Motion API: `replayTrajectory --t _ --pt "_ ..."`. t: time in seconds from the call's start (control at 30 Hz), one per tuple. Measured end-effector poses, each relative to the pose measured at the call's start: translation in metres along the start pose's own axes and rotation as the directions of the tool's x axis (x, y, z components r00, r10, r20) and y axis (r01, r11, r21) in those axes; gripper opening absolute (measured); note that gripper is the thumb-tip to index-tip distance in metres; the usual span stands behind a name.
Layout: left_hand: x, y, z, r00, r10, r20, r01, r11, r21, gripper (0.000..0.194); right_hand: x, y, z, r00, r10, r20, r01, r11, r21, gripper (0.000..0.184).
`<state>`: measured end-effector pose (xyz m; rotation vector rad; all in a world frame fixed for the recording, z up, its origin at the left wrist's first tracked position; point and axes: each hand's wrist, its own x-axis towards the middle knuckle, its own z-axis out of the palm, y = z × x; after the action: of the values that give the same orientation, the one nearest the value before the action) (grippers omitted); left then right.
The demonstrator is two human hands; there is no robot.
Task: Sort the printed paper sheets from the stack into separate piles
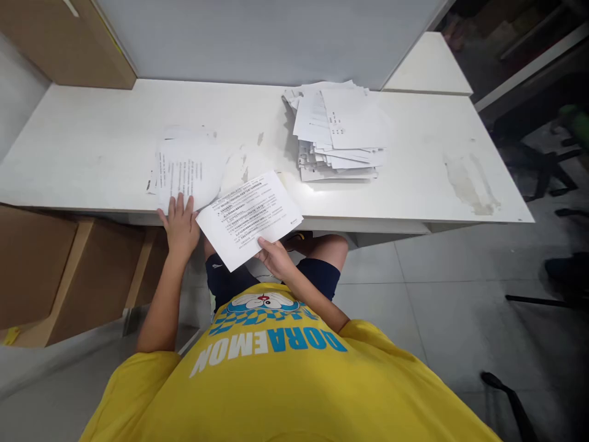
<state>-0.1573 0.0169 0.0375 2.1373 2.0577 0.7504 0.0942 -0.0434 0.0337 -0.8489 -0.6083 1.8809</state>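
My right hand pinches the near edge of a printed sheet and holds it tilted over the front edge of the white desk. My left hand lies flat with fingers stretched on the near edge of a small pile of printed pages at the desk's front. A tall, untidy stack of papers sits farther back to the right, out of reach of both hands.
A grey partition wall backs the desk. Cardboard boxes stand under the desk on the left. A second white surface adjoins at the back right. Dark chair legs stand on the tiled floor to the right.
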Motion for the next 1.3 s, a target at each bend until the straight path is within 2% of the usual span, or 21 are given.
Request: replayTrajectory --t 0.03,0.1,0.17,0.23,0.3,0.37,0.43,0.5,0.6,0.67,0.73,0.83,0.97,1.1,1.3 --pt "0.012 0.0 -0.002 0.999 -0.018 0.038 0.018 1.0 0.004 0.05 0.0 -0.002 0.001 1.0 -0.021 0.003 0.021 1.0 0.018 0.052" --pt "0.031 0.004 -0.005 0.998 -0.051 0.048 0.053 0.997 -0.05 0.049 0.001 -0.004 0.004 0.998 -0.062 0.002 0.062 0.997 0.054 0.053" --pt "0.039 0.013 -0.004 0.998 -0.053 -0.042 0.043 0.975 -0.216 0.045 0.002 -0.006 0.006 0.996 -0.093 -0.005 0.093 0.992 0.083 0.052" --pt "0.034 0.029 0.001 0.972 -0.112 -0.205 0.004 0.886 -0.464 0.043 0.004 -0.007 0.008 0.993 -0.116 -0.011 0.116 0.988 0.1 0.05" --pt "0.017 0.054 0.007 0.919 -0.266 -0.29 -0.024 0.697 -0.716 0.049 0.007 -0.007 0.009 0.991 -0.133 -0.02 0.134 0.985 0.105 0.05" --pt "-0.005 0.082 0.011 0.889 -0.417 -0.187 0.007 0.421 -0.907 0.055 0.008 -0.006 0.01 0.989 -0.141 -0.033 0.144 0.985 0.093 0.052" --pt "-0.022 0.107 0.012 0.904 -0.426 -0.038 0.052 0.197 -0.979 0.053 0.009 -0.005 0.01 0.99 -0.138 -0.042 0.141 0.988 0.066 0.054" --pt "-0.03 0.123 0.01 0.916 -0.399 0.045 0.094 0.104 -0.99 0.045 0.009 -0.003 0.01 0.99 -0.135 -0.043 0.136 0.99 0.041 0.055" --pt "-0.024 0.128 0.007 0.921 -0.379 0.091 0.145 0.118 -0.982 0.043 0.008 -0.006 0.008 0.988 -0.151 -0.038 0.152 0.988 0.017 0.058" --pt "-0.013 0.124 0.007 0.927 -0.366 0.082 0.145 0.149 -0.978 0.044 0.008 -0.014 0.004 0.983 -0.18 -0.039 0.18 0.984 0.0 0.059" --pt "0.0 0.121 0.009 0.937 -0.348 0.038 0.111 0.192 -0.975 0.041 0.009 -0.028 -0.005 0.97 -0.234 -0.071 0.234 0.972 -0.013 0.059" --pt "0.016 0.122 0.009 0.955 -0.294 -0.024 0.063 0.284 -0.957 0.039 0.01 -0.056 -0.024 0.925 -0.34 -0.168 0.339 0.94 -0.032 0.056" --pt "0.028 0.128 0.006 0.979 -0.201 -0.01 0.062 0.351 -0.934 0.04 0.012 -0.09 -0.052 0.885 -0.397 -0.241 0.385 0.918 -0.098 0.047" --pt "0.036 0.135 0.01 0.99 -0.136 -0.028 0.026 0.379 -0.925 0.045 0.012 -0.118 -0.075 0.92 -0.338 -0.195 0.308 0.936 -0.17 0.037" --pt "0.051 0.148 0.024 0.997 -0.065 -0.03 -0.003 0.388 -0.922 0.042 0.01 -0.154 -0.1 0.952 -0.262 -0.16 0.211 0.937 -0.28 0.038"
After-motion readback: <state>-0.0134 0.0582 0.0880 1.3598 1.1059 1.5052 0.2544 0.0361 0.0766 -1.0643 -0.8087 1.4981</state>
